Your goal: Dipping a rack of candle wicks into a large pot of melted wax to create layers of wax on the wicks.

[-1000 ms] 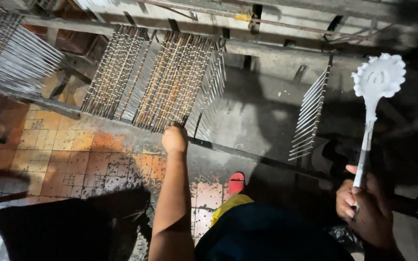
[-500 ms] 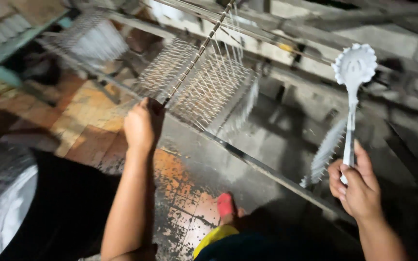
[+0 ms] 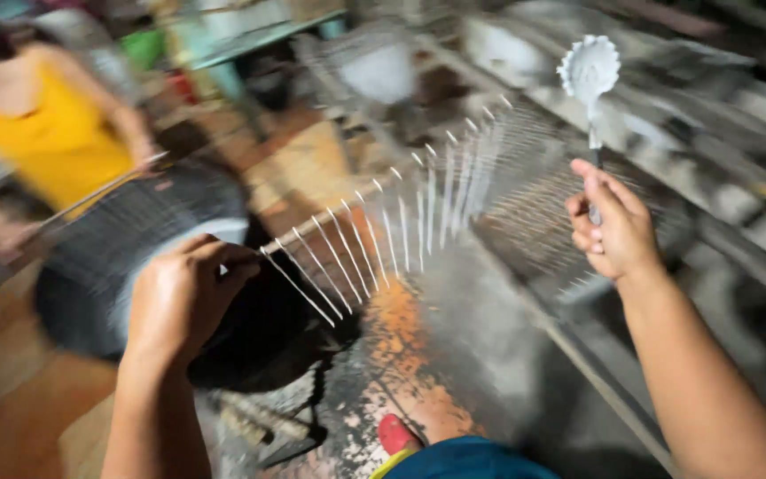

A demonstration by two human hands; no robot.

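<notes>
Over the stained tile floor [image 3: 401, 328], the left hand [image 3: 183, 297] is curled shut around the near end of a long rod [image 3: 330, 226], from which a row of thin white sticks [image 3: 401, 235] hangs like comb teeth. That rod runs away from the hand toward the upper right, with its far end lost in blur, and it sits tilted, the sticks slanting down and to the right.

The right hand [image 3: 609, 231] is raised well apart from the left, fingers wrapped tight around the handle of a white scalloped spoon [image 3: 589, 71], whose round toothed head stands upright above the fist.

Beneath the left hand sits a big dark tub [image 3: 135, 266] with a pale inner rim, resting on the floor. Beyond the rod, more racks of sticks [image 3: 525, 204] lie against a grey trough [image 3: 711, 160], all smeared by motion.

At upper left another person in a yellow top [image 3: 55, 133] stands near the tub, with what looks like a thin rod near that person's hand; I cannot tell whether it is gripped. A red sandal [image 3: 396, 435] shows at the bottom edge, just above dark blue cloth [image 3: 472, 459].
</notes>
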